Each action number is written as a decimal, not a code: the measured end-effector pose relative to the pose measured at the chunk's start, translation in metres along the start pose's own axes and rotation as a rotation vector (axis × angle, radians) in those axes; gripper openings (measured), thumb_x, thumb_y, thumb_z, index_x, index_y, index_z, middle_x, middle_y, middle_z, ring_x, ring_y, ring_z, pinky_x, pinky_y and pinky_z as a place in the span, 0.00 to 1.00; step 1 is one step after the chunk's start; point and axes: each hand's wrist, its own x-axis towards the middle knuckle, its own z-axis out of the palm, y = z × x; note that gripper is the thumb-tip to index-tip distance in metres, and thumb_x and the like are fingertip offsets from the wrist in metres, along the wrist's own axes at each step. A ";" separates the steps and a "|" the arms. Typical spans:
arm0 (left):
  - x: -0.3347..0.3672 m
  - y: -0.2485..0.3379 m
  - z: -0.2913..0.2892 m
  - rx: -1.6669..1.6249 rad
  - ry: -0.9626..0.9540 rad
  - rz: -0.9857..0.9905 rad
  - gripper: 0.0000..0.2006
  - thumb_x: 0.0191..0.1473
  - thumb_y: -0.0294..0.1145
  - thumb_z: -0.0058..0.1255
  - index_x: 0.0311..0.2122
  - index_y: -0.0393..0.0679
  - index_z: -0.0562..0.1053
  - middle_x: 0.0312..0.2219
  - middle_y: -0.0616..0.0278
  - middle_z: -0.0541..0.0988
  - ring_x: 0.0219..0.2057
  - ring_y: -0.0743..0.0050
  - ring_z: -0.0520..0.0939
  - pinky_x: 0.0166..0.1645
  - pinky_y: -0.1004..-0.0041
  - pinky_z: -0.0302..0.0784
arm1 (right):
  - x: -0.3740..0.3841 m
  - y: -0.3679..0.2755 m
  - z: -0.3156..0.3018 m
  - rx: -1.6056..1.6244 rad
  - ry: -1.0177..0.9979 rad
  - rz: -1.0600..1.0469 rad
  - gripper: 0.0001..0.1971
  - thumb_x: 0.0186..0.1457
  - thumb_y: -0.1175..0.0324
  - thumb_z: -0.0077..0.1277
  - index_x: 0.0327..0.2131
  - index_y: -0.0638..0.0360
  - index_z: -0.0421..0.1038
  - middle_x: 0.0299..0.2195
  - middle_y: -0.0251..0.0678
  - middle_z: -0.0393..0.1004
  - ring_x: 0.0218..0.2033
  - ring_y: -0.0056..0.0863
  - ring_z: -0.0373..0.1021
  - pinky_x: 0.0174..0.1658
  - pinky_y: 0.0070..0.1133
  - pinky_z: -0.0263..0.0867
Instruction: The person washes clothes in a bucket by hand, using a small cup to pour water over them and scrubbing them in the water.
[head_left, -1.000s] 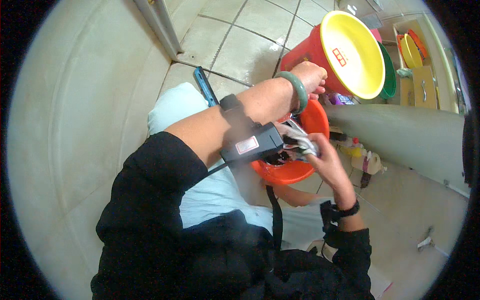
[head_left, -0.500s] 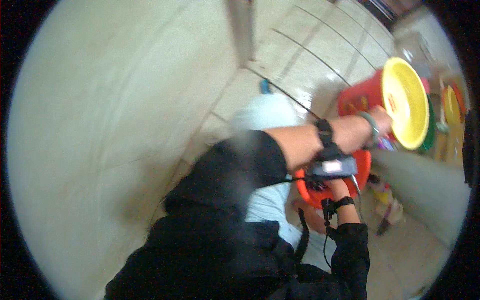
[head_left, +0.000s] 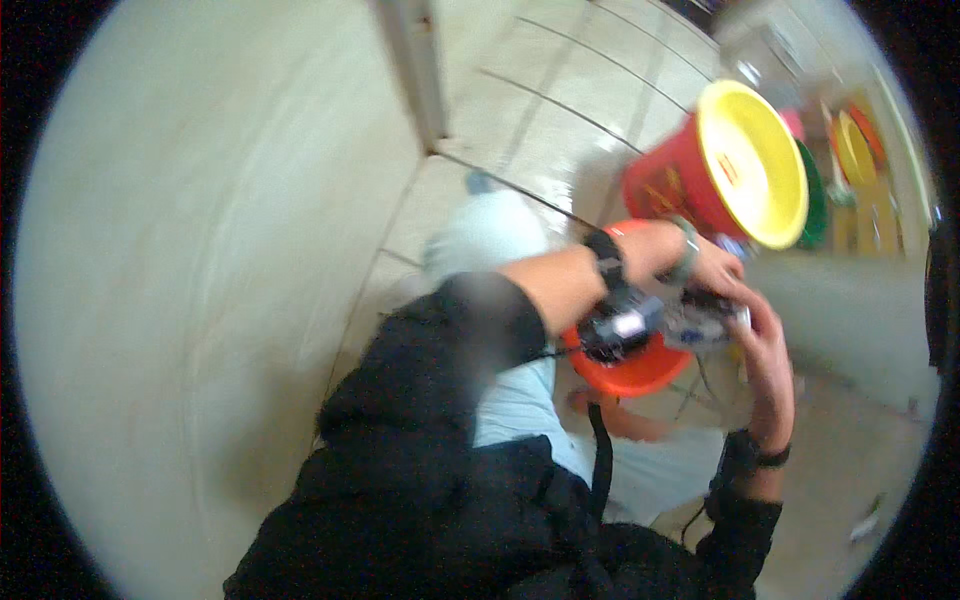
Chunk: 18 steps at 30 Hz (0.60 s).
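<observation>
Over an orange-red basin, my two hands meet at a small greyish, partly see-through package, blurred and with some dark parts. My left hand, a bracelet at its wrist, has its fingers closed at the package's upper edge. At the package's right end, my right hand grips it between thumb and fingers. Dark things show inside the basin, partly covered by the device strapped to my left forearm. Just beyond my hands stands a red bucket with a yellow basin tilted at its top.
A pale wall fills the left side, ending at a post. Light floor tiles stretch ahead. At the far right are a green container and a shelf area with an orange-and-yellow round item. My knee is close by.
My right hand has come up out of the orange-red basin, and the package now shows in it. My left hand has moved from beside the yellow basin to the package. The view has shifted.
</observation>
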 end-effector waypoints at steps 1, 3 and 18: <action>-0.039 0.002 -0.005 -0.041 0.031 -0.047 0.40 0.47 0.69 0.38 0.52 0.42 0.65 0.45 0.56 0.72 0.46 0.66 0.72 0.50 0.68 0.66 | 0.014 0.003 0.006 0.053 -0.056 -0.019 0.17 0.49 0.68 0.49 0.43 0.63 0.67 0.35 0.28 0.69 0.37 0.18 0.63 0.43 0.17 0.60; -0.049 0.003 -0.006 -0.136 0.018 0.047 0.36 0.46 0.63 0.46 0.52 0.42 0.63 0.44 0.59 0.71 0.45 0.70 0.70 0.51 0.70 0.64 | 0.008 -0.019 0.002 0.066 0.045 -0.029 0.16 0.47 0.67 0.50 0.41 0.61 0.67 0.33 0.27 0.68 0.35 0.16 0.62 0.41 0.16 0.60; -0.032 -0.016 0.025 -0.503 0.440 -0.258 0.22 0.45 0.29 0.48 0.48 0.37 0.67 0.42 0.55 0.74 0.43 0.64 0.76 0.48 0.69 0.71 | 0.020 0.082 0.039 0.523 0.636 -0.180 0.14 0.46 0.69 0.55 0.37 0.64 0.69 0.32 0.33 0.73 0.34 0.21 0.68 0.38 0.24 0.66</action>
